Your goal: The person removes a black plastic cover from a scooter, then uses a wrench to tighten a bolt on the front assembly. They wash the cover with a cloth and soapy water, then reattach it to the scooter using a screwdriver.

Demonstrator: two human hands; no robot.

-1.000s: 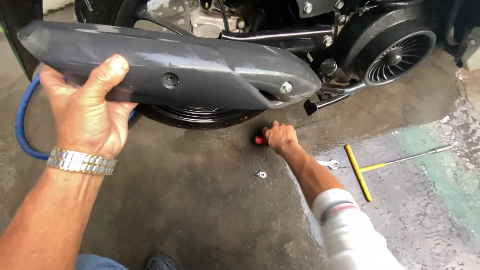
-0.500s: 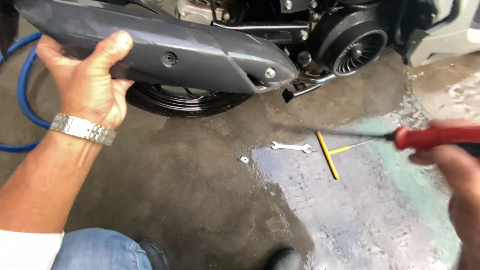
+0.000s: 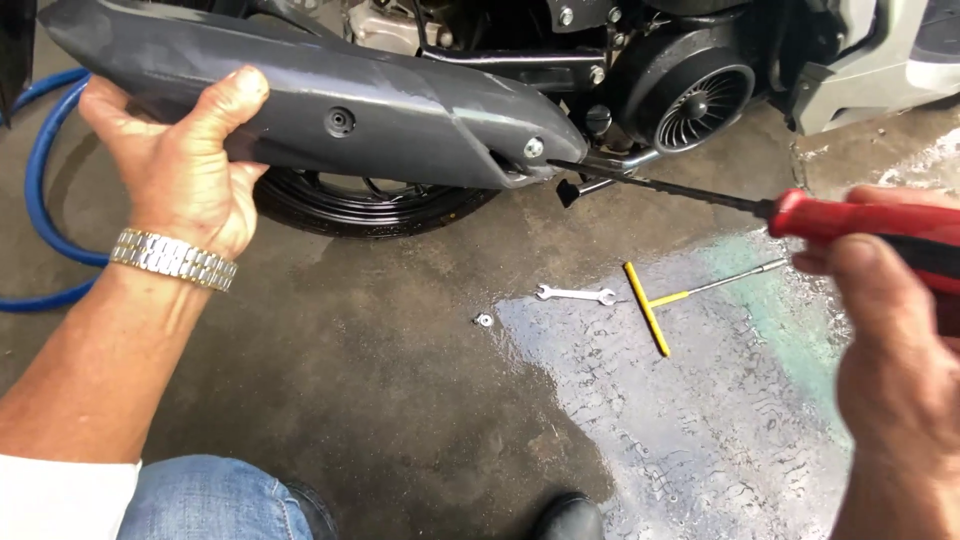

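My left hand (image 3: pixel 185 165) grips the rear end of a long grey exhaust cover (image 3: pixel 400 110) on a scooter and holds it against the rear wheel (image 3: pixel 370 205). A metal watch sits on that wrist. My right hand (image 3: pixel 890 330) is shut on a red-handled screwdriver (image 3: pixel 860 222) at the right edge. Its dark shaft reaches left, with the tip next to a bolt (image 3: pixel 534 148) at the cover's front end.
On the wet concrete floor lie a small silver wrench (image 3: pixel 575 295), a yellow T-handle tool (image 3: pixel 655 305) and a small washer (image 3: pixel 484 320). A blue hose (image 3: pixel 35 190) curls at the left. The black engine fan housing (image 3: pixel 695 100) is behind. My knee and shoe show below.
My right hand picked the screwdriver up off the floor, swung right, then pointed its tip at the cover's front bolt. My left hand kept hold of the cover.
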